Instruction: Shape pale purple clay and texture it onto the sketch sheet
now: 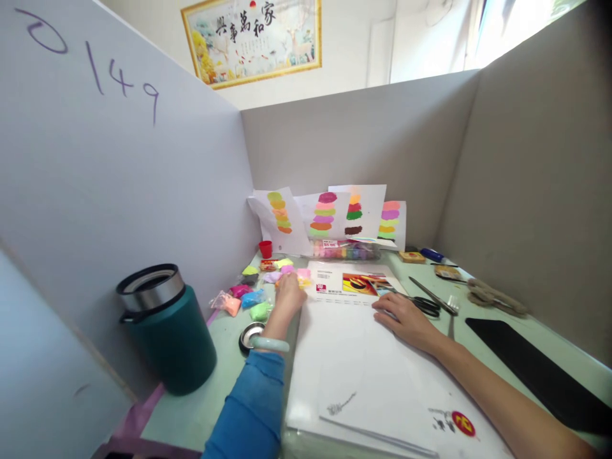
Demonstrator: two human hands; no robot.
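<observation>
Beside the pad's upper left edge, my left hand (289,293) reaches among small coloured packets, its fingers curled by a yellow and pink packet (304,275); what they hold, if anything, is hidden. My right hand (400,315) lies on the right part of the white paper pad (344,344), fingers spread. Left of my left hand are a blue packet (253,298), a green packet (261,311), a magenta packet (240,291) and an orange packet (231,304). Black scissors (425,306) lie just past my right hand.
A teal flask (174,344) stands at the left, its lid (250,338) near my left wrist. Painted colour sheets (322,217) lean at the back beside a red cup (266,248). At the right lie tweezers (433,295), rope (497,298) and a black mat (535,370).
</observation>
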